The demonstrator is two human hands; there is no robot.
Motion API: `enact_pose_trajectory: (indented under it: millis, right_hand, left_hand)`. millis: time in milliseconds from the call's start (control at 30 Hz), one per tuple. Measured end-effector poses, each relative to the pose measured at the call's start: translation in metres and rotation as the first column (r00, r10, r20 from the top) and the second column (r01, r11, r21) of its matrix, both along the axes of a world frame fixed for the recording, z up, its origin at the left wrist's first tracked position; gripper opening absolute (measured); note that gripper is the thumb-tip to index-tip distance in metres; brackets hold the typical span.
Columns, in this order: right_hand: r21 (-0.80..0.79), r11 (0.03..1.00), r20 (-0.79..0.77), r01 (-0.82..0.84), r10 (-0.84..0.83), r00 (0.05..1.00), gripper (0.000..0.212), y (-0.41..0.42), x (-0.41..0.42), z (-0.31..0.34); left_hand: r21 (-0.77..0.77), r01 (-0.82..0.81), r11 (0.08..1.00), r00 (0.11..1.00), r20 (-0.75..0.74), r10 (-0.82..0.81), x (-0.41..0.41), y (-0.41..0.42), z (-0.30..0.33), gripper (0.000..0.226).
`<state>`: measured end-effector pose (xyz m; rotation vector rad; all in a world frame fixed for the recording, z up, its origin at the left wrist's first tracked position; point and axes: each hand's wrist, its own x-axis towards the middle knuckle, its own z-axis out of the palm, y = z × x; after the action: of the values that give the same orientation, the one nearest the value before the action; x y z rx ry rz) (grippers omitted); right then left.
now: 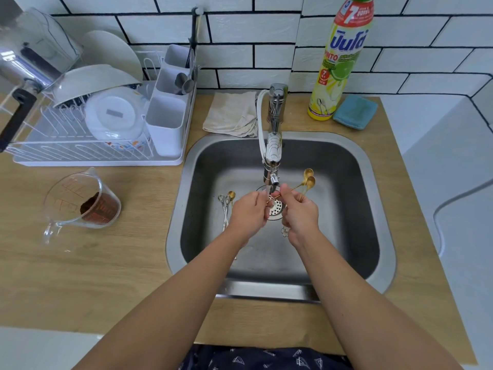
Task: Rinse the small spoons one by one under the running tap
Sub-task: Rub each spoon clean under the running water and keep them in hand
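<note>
Both hands meet under the tap in the steel sink, above the drain strainer. My right hand pinches the handles of two small gold spoons, whose bowls stick up to the right. My left hand has its fingers curled at the handle end of one of those spoons under the spout. Several more small spoons, silver and gold, lie on the sink floor left of my left hand. Water from the spout is hard to make out.
A dish rack with plates, bowls and a cutlery holder stands at the left. A glass measuring jug with brown powder sits on the wooden counter. Behind the sink lie a cloth, a dish soap bottle and a blue sponge.
</note>
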<state>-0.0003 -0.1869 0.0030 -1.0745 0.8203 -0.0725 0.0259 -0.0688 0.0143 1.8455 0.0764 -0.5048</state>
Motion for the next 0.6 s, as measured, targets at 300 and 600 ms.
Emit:
enact_pose_trajectory:
  millis: [300, 600]
  right_hand:
    - [-0.019, 0.999, -0.014, 0.042, -0.042, 0.999, 0.024, -0.005, 0.001, 0.001]
    - [0.039, 0.996, 0.051, -0.086, 0.084, 0.995, 0.021, 0.001, -0.002, -0.003]
  left_hand:
    - [0.113, 0.212, 0.971, 0.973, 0.067, -0.22, -0.007, 0.001, -0.008, 0.034]
    - [-0.324, -0.114, 0.939, 0.959, -0.283, 0.019, -0.009, 0.002, -0.008, 0.037]
